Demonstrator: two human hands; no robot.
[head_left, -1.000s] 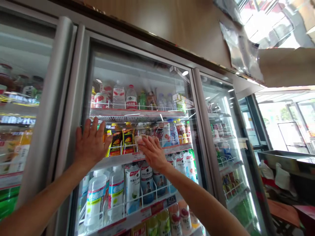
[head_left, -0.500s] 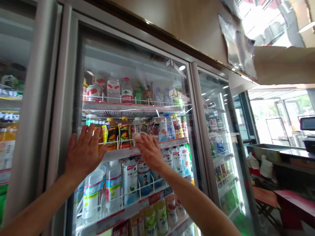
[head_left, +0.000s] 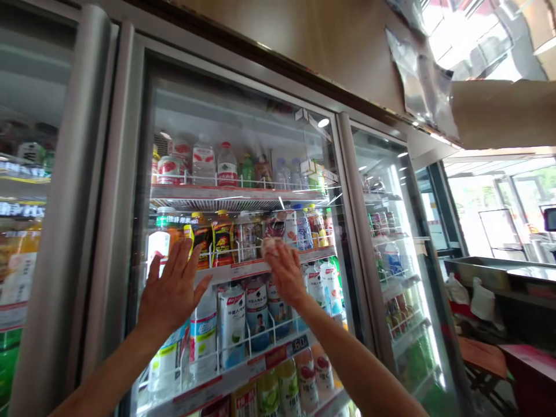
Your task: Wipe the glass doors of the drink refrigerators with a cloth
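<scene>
A tall drinks fridge stands in front of me with its glass door (head_left: pixel 230 87) closed. My left hand (head_left: pixel 171 295) is open, fingers spread, its palm toward the lower left of the glass. I cannot tell whether it touches. Against the glass at the middle shelf, my right hand (head_left: pixel 286 275) is closed on a small crumpled pale cloth (head_left: pixel 269 245), which shows only at the fingertips. Behind the door are shelved drinks, including a red-capped water bottle (head_left: pixel 227 166), a black-and-yellow bottle (head_left: pixel 223 240) and a white coconut-drink bottle (head_left: pixel 233 324).
A metal door post (head_left: pixel 69 191) runs up the left, beside another fridge section. To the right is a further glass door (head_left: pixel 391 260). Wood panelling (head_left: pixel 295 35) spans above. A counter (head_left: pixel 499 272) and a stool (head_left: pixel 482 356) stand at the far right.
My right hand has shifted right along the glass with the cloth. My left hand has moved right and down, uncovering bottles on the middle shelf. The view has shifted slightly.
</scene>
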